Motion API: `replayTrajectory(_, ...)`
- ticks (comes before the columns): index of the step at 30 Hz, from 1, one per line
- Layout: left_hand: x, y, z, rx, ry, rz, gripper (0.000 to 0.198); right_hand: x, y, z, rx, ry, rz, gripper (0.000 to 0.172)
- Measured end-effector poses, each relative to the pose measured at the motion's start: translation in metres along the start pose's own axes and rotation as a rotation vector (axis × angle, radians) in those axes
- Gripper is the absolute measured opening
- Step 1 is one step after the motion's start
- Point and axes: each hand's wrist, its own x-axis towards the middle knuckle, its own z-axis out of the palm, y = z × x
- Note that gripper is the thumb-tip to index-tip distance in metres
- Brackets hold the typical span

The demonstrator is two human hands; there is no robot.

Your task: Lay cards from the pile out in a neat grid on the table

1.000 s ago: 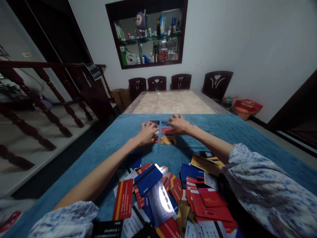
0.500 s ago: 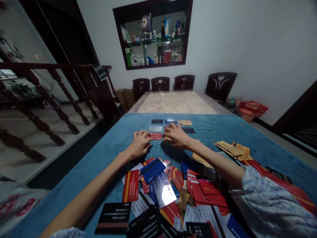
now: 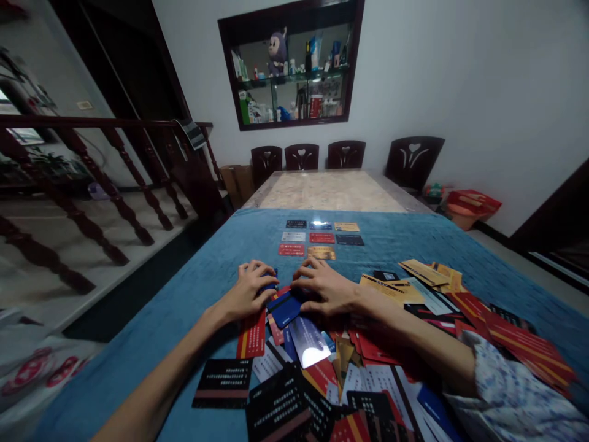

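Note:
My left hand (image 3: 252, 288) is at the far-left edge of a loose heap of bank cards, fingers curled with a blue card (image 3: 271, 281) between thumb and fingertips, mostly covered by the fingers. To its right, my right hand (image 3: 326, 286) reaches over the heap with fingers spread, holding nothing I can see. Its thumb is close to another blue card with a dark stripe (image 3: 284, 311). Beyond the hands lie cards in short rows, with a gold card (image 3: 321, 253) and a red card (image 3: 291, 250) in the nearest row.
Black cards (image 3: 223, 382) and a silvery card (image 3: 309, 341) lie in the heap before me. Yellow cards (image 3: 423, 274) and more red ones (image 3: 529, 347) spread to the right on the blue cloth (image 3: 184, 319). Chairs (image 3: 347, 153) stand at the table's far end.
Both hands have drawn back from the card rows to the heap. The gold card, partly under my right hand before, now shows fully in the nearest row.

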Motion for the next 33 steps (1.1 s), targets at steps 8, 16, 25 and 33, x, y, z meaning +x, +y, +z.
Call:
replayTrajectory(8,-0.004,0.014,-0.008,-0.081,-0.040,0.031,0.024,0.001,-0.006,-0.002,0.010,-0.082,-0.013,0.056)
replayTrajectory(16,-0.005,0.019,0.000,-0.120,-0.124,0.050,0.037,-0.010,0.006,-0.007,0.000,-0.085,-0.008,0.043)
replayTrajectory(25,-0.004,0.027,0.011,-0.113,-0.065,0.061,0.039,-0.017,0.016,-0.015,-0.021,-0.113,0.107,0.042)
replayTrajectory(33,-0.004,0.024,0.017,-0.138,-0.005,0.052,0.034,-0.028,0.035,-0.019,-0.033,-0.205,0.256,0.048)
